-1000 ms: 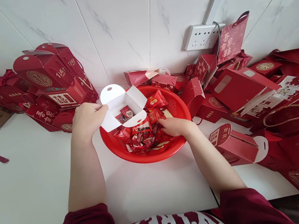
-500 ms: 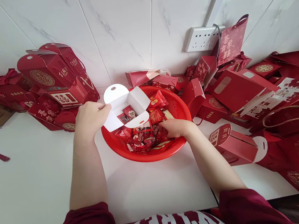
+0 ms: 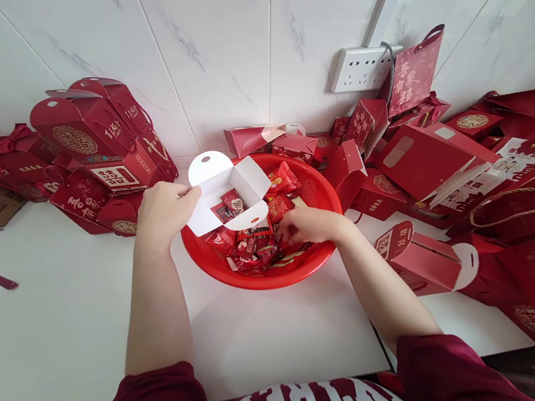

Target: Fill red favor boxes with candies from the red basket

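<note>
By its left flap, my left hand [image 3: 169, 211] grips an unfolded candy box [image 3: 213, 189], white inside, with its flaps spread. A couple of red-wrapped candies [image 3: 234, 202] lie in it. The box is over the left part of a round red plastic basket [image 3: 264, 284], which holds many candies in red wrappers [image 3: 280, 179]. My right hand [image 3: 311, 224] is down in the basket among the candies, fingers curled and pinched together. What its fingertips hold, if anything, is hidden.
Red gift boxes [image 3: 81, 130] are stacked at the left by the tiled wall. More red boxes and bags [image 3: 433, 157] crowd the right side. A power strip [image 3: 361, 69] is on the wall. A dark red strip [image 3: 0, 280] lies on the white table [image 3: 67, 335].
My right hand has shifted slightly left and up among the candies, its fingers more curled. My left hand and the box have barely moved.
</note>
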The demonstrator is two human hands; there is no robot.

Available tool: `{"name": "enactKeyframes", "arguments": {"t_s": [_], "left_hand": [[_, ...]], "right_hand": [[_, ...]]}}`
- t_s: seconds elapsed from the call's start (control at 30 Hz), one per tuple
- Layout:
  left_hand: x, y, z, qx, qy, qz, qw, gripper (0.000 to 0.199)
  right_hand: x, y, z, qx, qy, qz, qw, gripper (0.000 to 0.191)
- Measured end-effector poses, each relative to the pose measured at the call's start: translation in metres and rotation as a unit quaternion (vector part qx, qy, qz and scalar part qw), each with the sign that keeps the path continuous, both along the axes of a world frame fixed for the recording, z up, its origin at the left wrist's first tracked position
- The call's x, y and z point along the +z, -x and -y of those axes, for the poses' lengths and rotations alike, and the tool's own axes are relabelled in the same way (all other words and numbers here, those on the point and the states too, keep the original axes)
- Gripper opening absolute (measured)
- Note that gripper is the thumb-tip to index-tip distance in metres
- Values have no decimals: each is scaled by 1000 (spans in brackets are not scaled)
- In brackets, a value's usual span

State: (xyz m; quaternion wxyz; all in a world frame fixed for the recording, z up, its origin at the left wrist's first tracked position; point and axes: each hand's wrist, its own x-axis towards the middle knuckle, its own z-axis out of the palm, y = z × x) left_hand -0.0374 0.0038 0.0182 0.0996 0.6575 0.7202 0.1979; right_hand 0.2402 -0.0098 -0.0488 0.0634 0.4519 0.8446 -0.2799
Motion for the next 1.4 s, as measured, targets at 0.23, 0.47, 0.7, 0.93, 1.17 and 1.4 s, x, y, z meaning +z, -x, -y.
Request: {"name": "enactKeyframes", "arguments": {"t_s": [0.23, 0.47, 0.7, 0.93, 1.17, 1.4], "left_hand": [[3, -9, 6, -47, -8, 25, 999, 39], [-16, -47, 14, -238, 62, 38, 969, 45], [-31, -61, 13, -272, 50, 21, 961, 40], [-6, -68, 36, -302, -130, 247, 912, 36], [-6, -73, 43, -361, 25, 388, 847, 24], [-3, -66, 43, -372, 112, 485, 783, 22]], "right_hand": [[42, -20, 30, -85, -88, -388, 914, 9], [51, -26, 54, -66, -89, -535, 837, 4], [57, -19, 59, -165, -127, -563, 800, 8], [53, -2, 52, -236, -46, -617, 749, 19], [52, 4, 53, -193, 35, -627, 754, 31], [51, 2, 55, -103, 8, -605, 789, 44]]}}
